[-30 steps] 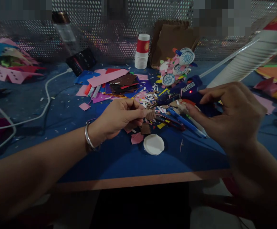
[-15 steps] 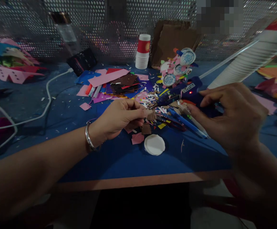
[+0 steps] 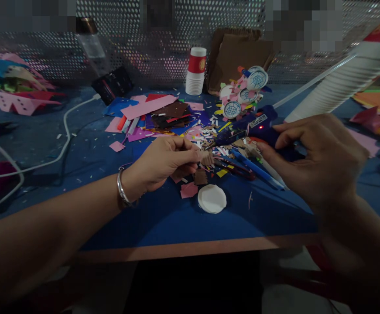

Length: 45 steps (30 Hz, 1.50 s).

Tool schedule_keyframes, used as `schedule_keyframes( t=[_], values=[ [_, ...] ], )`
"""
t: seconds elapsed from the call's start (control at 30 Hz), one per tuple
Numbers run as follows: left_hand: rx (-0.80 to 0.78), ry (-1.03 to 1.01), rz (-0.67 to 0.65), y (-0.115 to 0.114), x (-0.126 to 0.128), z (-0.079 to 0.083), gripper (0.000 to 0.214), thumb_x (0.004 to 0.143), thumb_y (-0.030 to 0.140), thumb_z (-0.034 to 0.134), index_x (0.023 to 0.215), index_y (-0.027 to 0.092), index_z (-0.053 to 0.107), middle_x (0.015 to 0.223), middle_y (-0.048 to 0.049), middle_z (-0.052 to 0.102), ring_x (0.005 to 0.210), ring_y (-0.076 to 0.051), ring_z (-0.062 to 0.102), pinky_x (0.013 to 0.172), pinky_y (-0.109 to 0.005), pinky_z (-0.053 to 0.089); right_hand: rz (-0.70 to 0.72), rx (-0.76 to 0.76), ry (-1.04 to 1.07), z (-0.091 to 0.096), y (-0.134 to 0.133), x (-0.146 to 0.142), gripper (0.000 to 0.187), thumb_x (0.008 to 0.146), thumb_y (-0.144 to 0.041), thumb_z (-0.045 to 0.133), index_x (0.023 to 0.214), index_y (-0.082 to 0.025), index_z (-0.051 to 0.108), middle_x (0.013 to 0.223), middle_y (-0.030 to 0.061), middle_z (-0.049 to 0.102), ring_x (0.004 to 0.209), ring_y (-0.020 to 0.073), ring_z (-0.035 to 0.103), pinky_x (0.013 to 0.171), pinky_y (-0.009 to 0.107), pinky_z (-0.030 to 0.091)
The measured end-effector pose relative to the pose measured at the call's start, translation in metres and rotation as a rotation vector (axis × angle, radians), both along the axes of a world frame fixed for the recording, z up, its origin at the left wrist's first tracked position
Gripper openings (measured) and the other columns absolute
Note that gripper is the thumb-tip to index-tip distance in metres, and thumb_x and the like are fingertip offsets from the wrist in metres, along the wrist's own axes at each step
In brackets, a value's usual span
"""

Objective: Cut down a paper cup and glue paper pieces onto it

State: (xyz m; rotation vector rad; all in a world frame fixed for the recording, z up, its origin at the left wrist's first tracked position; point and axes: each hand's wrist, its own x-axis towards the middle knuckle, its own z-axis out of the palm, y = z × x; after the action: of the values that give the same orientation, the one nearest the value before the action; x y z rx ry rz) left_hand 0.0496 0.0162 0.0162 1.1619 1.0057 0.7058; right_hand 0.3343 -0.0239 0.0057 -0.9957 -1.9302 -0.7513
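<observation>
Between thumb and fingers, my left hand (image 3: 166,161) pinches a small piece of corrugated cardboard (image 3: 207,158) over the table. My right hand (image 3: 323,157) is wrapped round a dark blue glue gun (image 3: 265,128) with a red light lit on its side. The gun's nozzle points left and down, at the upper edge of the cardboard; whether they touch I cannot tell. Below the hands lie a white paper disc (image 3: 212,199) and a pink paper scrap (image 3: 189,190). A blue pen (image 3: 258,170) lies beneath the glue gun.
Paper snippets and coloured sheets (image 3: 170,111) cover the table's middle. Behind them stand a stack of paper cups (image 3: 196,72), a cardboard sheet (image 3: 238,61) and a decorated paper craft (image 3: 242,93). A larger cup stack (image 3: 350,78) leans at right. A white cable (image 3: 66,126) runs along the left.
Almost nothing differs. The glue gun's nozzle has shifted very slightly against the cardboard's upper edge; both hands keep their holds.
</observation>
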Motion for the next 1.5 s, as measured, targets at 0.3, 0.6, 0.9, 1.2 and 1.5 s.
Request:
schedule_keyframes(
  t=[0.3,0.6,0.9,1.2,1.5],
  values=[
    [0.058,0.014,-0.025,-0.0008,-0.0018,0.0001,0.019,0.091,0.014,0.080,0.075,0.016,0.069,0.060,-0.0021,0.067,0.049,-0.009,0.060,0.045,-0.020,0.042,0.005,-0.010,0.059,-0.0015,0.0005,-0.0018,0.031,0.089,-0.032,0.087,0.081,-0.026,0.058,0.080,0.0024,0.072,0.078,0.0256,0.074,0.069,0.040,0.057],
    [0.073,0.035,-0.027,-0.0015,-0.0028,0.0018,0.017,0.089,0.014,0.080,0.075,0.016,0.069,0.060,-0.0028,0.068,0.050,-0.011,0.062,0.045,-0.021,0.045,-0.033,-0.017,0.089,-0.0022,0.0009,-0.0014,0.034,0.084,-0.032,0.092,0.081,-0.023,0.059,0.078,0.0023,0.073,0.078,0.0260,0.077,0.068,0.037,0.056],
    [0.031,-0.055,0.000,0.0010,-0.0034,-0.0002,0.019,0.086,0.015,0.081,0.077,0.017,0.065,0.064,-0.0001,0.068,0.051,-0.010,0.062,0.046,-0.021,0.044,-0.074,-0.049,0.196,-0.0063,0.0041,0.0022,0.033,0.080,-0.033,0.091,0.079,-0.025,0.059,0.075,-0.0022,0.070,0.081,0.0257,0.080,0.066,0.036,0.055],
    [0.055,-0.099,0.128,0.0041,-0.0026,0.0029,0.023,0.087,0.011,0.084,0.072,0.014,0.067,0.067,0.0013,0.068,0.058,-0.007,0.063,0.060,-0.020,0.051,-0.044,-0.046,0.149,-0.0045,0.0031,0.0004,0.035,0.081,-0.029,0.093,0.080,-0.024,0.057,0.075,-0.0021,0.070,0.082,0.0245,0.080,0.069,0.035,0.057],
    [0.030,-0.101,0.131,0.0033,-0.0019,0.0047,0.023,0.086,0.010,0.083,0.071,0.014,0.067,0.068,0.0014,0.068,0.059,-0.007,0.063,0.060,-0.020,0.050,-0.031,-0.037,0.101,-0.0048,0.0026,0.0012,0.032,0.084,-0.029,0.090,0.081,-0.024,0.059,0.078,0.0006,0.072,0.080,0.0255,0.077,0.068,0.037,0.056]
  ],
)
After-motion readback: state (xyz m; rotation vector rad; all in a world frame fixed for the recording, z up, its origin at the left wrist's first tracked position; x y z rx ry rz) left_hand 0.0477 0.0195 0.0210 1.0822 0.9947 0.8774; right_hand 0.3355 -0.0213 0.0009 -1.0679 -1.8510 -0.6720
